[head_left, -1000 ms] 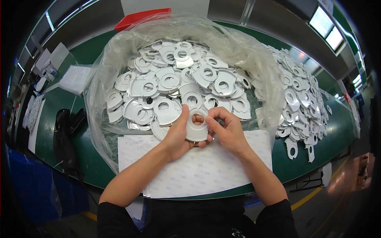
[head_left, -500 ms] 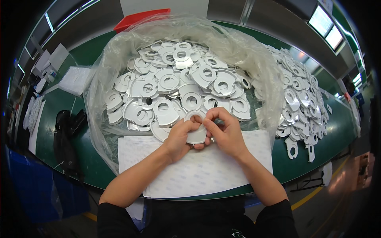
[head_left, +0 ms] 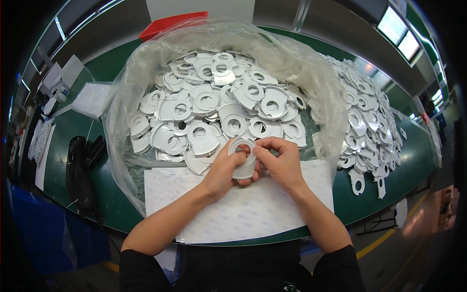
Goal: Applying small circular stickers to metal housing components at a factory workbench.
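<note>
Plate (head_left: 247, 170) of light-grey, plastic-looking material with round hole sits clamped between both hands above white rectangular paper sheets (head_left: 243, 214), left hand (head_left: 220, 174) with thumb shifted from edge onto face, right hand (head_left: 280, 164) pinching rim, so hold looks steadier.

I am observing a plain white finish on the held plate (head_left: 246, 168). The heaped plates (head_left: 229, 111) are showing the same white, with a silvery sheen in places; the right-hand pile (head_left: 361, 127) is presenting white with grey shading. The plastic bag (head_left: 129, 90) is appearing milky and see-through. The paper (head_left: 238, 214) is bearing a repeating pattern of faint bluish-grey marks on white. The surface (head_left: 413, 153) is reading dark green. The bin (head_left: 172, 24) is displaying bright red, the sleeves (head_left: 338, 270) are registering black, and the floor stripe (head_left: 378, 244) is standing out yellow.
</note>
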`<state>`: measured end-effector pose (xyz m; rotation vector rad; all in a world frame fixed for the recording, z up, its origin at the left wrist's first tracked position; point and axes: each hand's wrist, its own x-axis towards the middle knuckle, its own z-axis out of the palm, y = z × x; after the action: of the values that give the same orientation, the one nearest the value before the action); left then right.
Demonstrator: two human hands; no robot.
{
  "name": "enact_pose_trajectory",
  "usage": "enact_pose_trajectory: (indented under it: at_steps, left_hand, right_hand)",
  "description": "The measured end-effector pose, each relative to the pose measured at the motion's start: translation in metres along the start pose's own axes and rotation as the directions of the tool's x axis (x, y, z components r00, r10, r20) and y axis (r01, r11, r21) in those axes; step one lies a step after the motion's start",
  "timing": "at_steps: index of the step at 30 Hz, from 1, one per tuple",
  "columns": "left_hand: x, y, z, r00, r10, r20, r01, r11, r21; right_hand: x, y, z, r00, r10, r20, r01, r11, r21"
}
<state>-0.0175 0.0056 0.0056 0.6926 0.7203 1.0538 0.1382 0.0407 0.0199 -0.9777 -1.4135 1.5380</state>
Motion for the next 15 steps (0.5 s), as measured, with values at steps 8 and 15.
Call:
enact_pose_trajectory:
  at_steps: [8, 15]
  left_hand:
    - [-0.0037, 0.0032, 0.0036, 0.999, -0.031, 0.035, 0.026, 0.99, 0.14]
    - [-0.0038, -0.0014, 0.0005, 0.992, -0.043, 0.119, 0.023, 0.985, 0.168]
  right_hand:
    - [-0.0014, -0.0008, 0.003, 0.995, 0.055, -0.089, -0.053, 0.998, 0.033]
    - [-0.0053, -0.0055, 0.0083, 0.991, 0.02, -0.132, -0.028, 0.998, -0.062]
